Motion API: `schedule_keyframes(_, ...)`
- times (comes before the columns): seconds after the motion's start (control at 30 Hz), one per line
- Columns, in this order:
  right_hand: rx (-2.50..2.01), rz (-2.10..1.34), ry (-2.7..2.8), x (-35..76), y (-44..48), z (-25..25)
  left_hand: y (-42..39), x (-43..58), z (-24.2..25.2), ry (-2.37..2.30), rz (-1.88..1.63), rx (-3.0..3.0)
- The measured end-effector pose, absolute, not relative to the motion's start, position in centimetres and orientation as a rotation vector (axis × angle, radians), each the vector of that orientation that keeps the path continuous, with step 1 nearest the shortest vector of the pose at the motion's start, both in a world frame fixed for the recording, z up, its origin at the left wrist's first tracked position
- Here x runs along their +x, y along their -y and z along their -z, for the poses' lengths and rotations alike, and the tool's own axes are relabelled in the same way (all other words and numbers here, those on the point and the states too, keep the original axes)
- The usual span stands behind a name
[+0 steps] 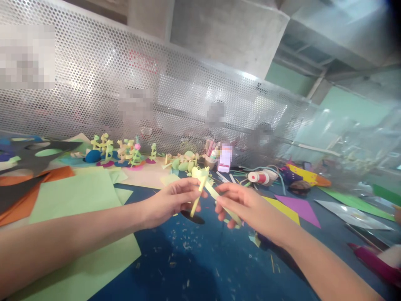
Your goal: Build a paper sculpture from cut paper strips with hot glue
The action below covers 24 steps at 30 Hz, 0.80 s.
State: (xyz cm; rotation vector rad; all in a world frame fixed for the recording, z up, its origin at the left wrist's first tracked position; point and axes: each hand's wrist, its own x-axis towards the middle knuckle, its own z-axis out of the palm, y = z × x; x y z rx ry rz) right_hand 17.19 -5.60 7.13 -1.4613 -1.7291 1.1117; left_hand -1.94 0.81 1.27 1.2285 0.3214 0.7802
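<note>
My left hand (166,205) pinches a pale yellow-green paper figure (198,198) by its thin stem, over the blue table (175,263). A black disc (193,217) shows under the stem's lower end; whether it is joined to the stem or lies on the table, I cannot tell. My right hand (242,202) has its fingers closed on a pale yellow-green paper strip (211,191) that slants up to the figure's top. The strip's upper end meets the figure there. Similar small figures (136,155) on coloured bases stand beyond my left hand.
Light green sheets (75,196) lie at left, with orange paper (56,175) behind. A phone (224,157) stands upright near a red-and-white spool (258,177). Yellow paper (282,209) and purple paper (299,210) lie at right. A perforated metal screen (175,92) runs behind.
</note>
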Motion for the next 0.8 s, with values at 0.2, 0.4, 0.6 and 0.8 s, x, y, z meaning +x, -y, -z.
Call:
schedule_keyframes(0.2, -1.454, -1.258, 1.773, 18.9, 7.2, -7.3, -1.2, -2.2, -1.4, -0.329, -0.695, 1.26)
schedule_keyframes(0.4, -1.453, -0.87, 1.887, 19.2, 7.1, -5.7, -0.9, -2.0, -1.2, -0.324, -0.642, 1.414)
schedule_keyframes(0.6, -1.339, -0.76, 1.833, 17.1, 6.7, -5.8, -0.2, -1.7, -1.3, -0.264, -0.639, 1.486)
schedule_keyframes(0.8, -1.288, -0.661, 1.808, 15.8, 7.2, -5.3, 0.1, -1.7, -1.3, -0.25, -0.655, 1.567)
